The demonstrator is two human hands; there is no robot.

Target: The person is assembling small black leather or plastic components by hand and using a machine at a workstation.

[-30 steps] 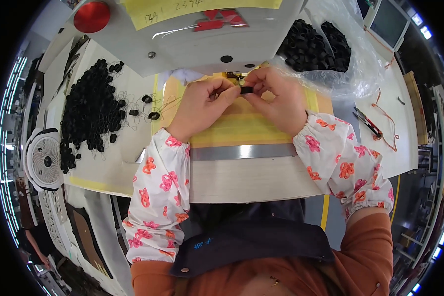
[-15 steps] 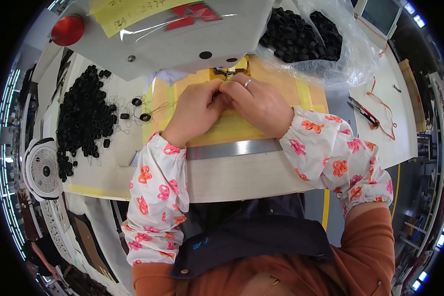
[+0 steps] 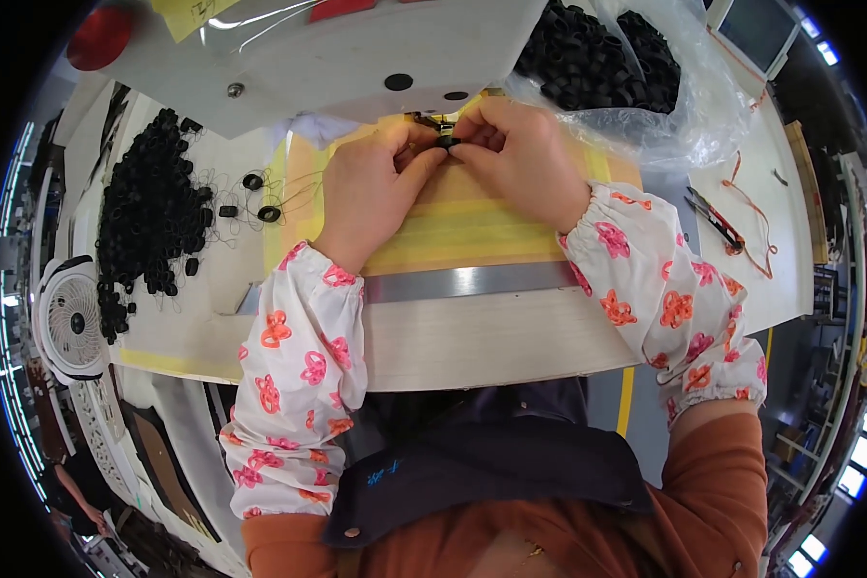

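Nearest, floral sleeve covers (image 3: 303, 385) cross the pale counter (image 3: 472, 337) and its metal strip (image 3: 472, 281). Beyond, on the yellow mat (image 3: 472, 226), the left hand (image 3: 371, 188) and right hand (image 3: 520, 159) meet, each grip pinching a small black ring (image 3: 445, 142) beneath the sewing machine head (image 3: 356, 48). Loose black rings (image 3: 149, 217) are heaped left; a clear bag of rings (image 3: 612, 63) sits far right.
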